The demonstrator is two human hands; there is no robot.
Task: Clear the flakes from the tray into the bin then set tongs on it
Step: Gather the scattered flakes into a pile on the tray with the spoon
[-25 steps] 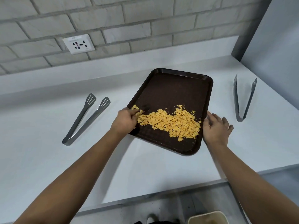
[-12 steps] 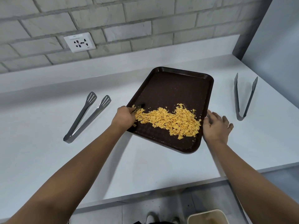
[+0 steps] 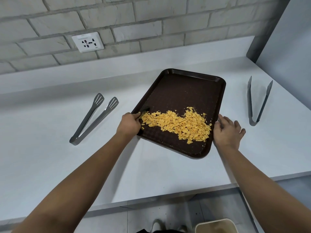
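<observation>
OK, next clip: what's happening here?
A person stands at a white counter with a dark brown plastic tray holding a heap of yellow flakes. The left hand grips the tray's left rim; the right hand rests open against its right edge. Nothing has been tipped yet: the beige bin waits on the floor below. Two grey metal tongs lie on the counter, one pair on the left, one on the right.

1 brown tray (image 3: 185,91) lying askew on the white counter (image 3: 50,165), with yellow flakes (image 3: 178,125) heaped across its near half. Left hand (image 3: 130,122) grips the tray's left rim; right hand (image 3: 227,132) rests, fingers spread, at its right rim. 2 tongs: 1 pair (image 3: 92,118) toward the counter's left, 1 pair (image 3: 257,101) near its right edge; bin (image 3: 215,227) below the front edge.
</observation>
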